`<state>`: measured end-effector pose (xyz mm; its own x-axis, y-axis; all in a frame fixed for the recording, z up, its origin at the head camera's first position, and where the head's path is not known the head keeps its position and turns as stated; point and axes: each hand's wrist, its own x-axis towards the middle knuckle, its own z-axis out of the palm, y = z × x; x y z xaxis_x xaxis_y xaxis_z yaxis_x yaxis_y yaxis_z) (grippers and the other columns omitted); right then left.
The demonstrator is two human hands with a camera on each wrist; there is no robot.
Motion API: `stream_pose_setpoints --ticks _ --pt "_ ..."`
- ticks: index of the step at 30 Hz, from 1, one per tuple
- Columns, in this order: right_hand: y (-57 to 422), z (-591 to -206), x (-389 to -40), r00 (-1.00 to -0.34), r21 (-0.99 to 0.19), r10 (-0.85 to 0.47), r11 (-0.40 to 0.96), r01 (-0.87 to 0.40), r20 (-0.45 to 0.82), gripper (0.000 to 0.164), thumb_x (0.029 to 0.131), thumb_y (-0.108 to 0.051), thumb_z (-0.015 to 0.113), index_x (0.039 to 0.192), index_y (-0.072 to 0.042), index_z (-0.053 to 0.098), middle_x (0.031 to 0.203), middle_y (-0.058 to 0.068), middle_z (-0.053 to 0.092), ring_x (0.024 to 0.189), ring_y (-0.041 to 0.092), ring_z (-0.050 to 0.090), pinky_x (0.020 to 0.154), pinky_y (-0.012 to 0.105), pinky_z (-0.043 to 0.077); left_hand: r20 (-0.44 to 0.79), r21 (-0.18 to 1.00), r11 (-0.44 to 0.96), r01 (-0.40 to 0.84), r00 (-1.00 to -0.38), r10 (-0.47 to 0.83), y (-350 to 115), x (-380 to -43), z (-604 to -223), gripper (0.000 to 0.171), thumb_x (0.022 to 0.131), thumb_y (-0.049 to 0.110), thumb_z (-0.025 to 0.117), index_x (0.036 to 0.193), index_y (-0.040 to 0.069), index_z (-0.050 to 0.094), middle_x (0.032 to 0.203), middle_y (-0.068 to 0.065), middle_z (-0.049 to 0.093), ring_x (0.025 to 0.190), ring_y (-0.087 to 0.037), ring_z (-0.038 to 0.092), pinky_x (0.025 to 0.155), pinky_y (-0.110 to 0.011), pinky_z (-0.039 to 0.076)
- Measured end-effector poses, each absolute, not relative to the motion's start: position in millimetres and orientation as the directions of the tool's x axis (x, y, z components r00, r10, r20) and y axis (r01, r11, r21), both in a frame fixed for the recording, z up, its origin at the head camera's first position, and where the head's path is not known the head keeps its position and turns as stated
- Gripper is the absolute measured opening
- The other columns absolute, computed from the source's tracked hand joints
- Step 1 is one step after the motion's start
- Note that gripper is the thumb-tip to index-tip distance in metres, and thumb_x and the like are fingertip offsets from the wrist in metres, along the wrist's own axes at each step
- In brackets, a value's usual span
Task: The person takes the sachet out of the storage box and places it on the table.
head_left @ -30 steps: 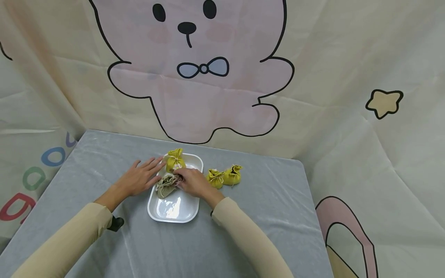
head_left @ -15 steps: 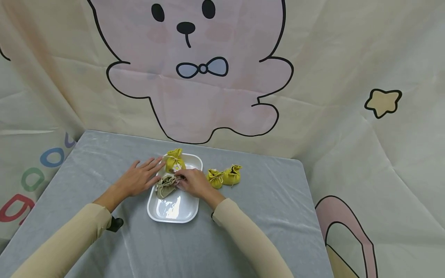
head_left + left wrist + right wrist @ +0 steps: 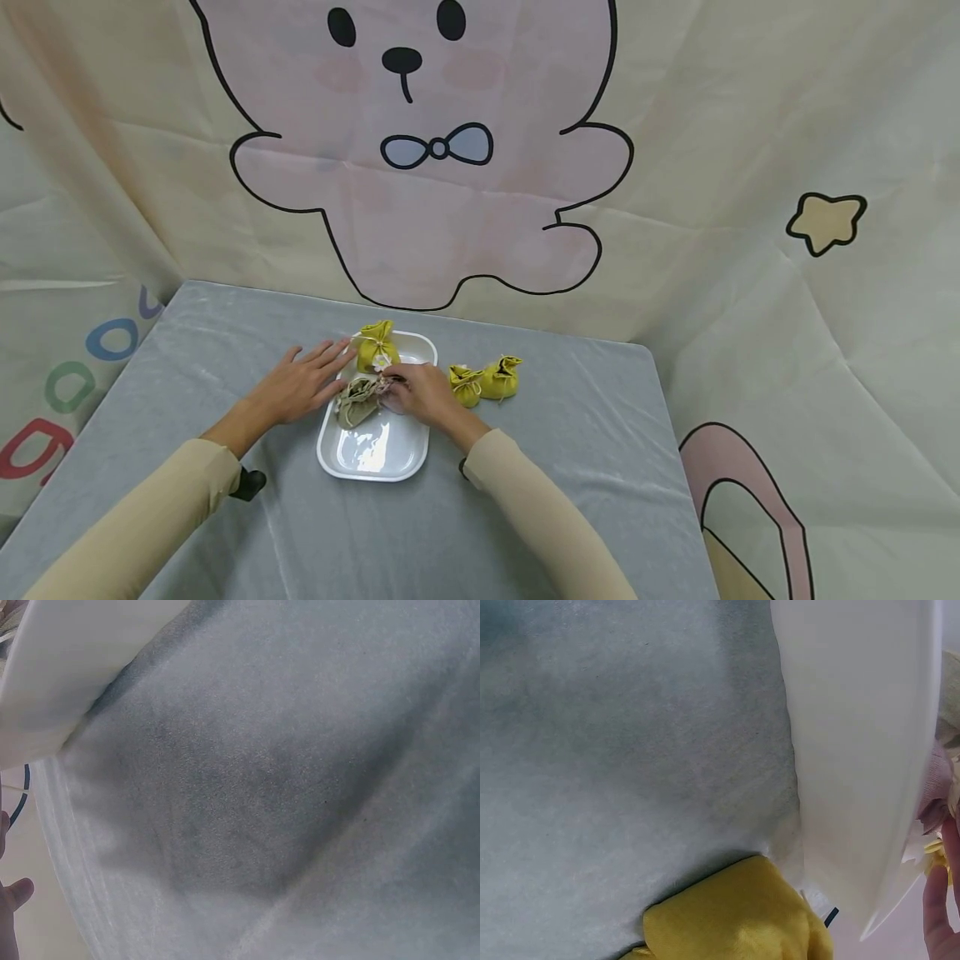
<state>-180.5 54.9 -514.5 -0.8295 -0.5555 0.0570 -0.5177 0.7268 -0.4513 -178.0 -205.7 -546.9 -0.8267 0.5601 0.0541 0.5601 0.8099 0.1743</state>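
A white tray (image 3: 352, 462) lies on the table, with small drawstring pouches in its far half. My left hand (image 3: 300, 387) lies flat with spread fingers, its fingertips at the tray's left rim. In the tray, a yellow pouch (image 3: 373, 350) with a white flower stands at the far end. Nearer to me, a beige-green pouch (image 3: 356, 408) lies tilted. My right hand (image 3: 425, 393) reaches over the right rim and pinches the gathered top of a dusty-pink pouch (image 3: 935, 787) beside the beige-green one. The hand partly hides the pink pouch in the head view.
Two more yellow pouches, one (image 3: 465, 385) close to my right hand and another (image 3: 500, 379) beyond it, sit right of the tray. A grey cloth (image 3: 570, 433) covers the table. Behind it hangs a printed curtain (image 3: 712, 275).
My right hand has shifted slightly to the right, and more of the pink pouch shows under it. The left hand and the tray stay in place.
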Motion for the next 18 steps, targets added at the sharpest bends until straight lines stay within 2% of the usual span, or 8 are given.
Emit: stream_pose_setpoints --ticks 7,18 --pt "57.9 -512.1 -181.9 -0.841 -0.464 -0.530 0.720 -0.516 0.113 0.021 0.097 -0.015 0.065 0.115 -0.014 0.075 0.108 -0.002 0.075 0.093 0.013 0.070 0.079 0.029 0.053 0.052 0.179 0.811 0.558 -0.828 0.558 -205.7 -178.0 -546.3 0.058 0.104 0.037 0.051 0.154 0.010 0.038 0.160 -0.012 0.032 0.143 -0.037 0.036 0.105 -0.069 0.030" --pt "61.4 -506.7 -177.6 -0.832 -0.415 -0.529 0.727 -0.547 0.169 0.019 0.098 -0.018 0.066 0.114 -0.014 0.075 0.103 -0.001 0.076 0.084 0.014 0.071 0.073 0.032 0.054 0.043 0.179 0.809 0.560 -0.826 0.562 -205.8 -178.5 -547.2 0.059 0.105 0.037 0.050 0.155 0.010 0.037 0.161 -0.012 0.031 0.143 -0.037 0.035 0.105 -0.069 0.030"
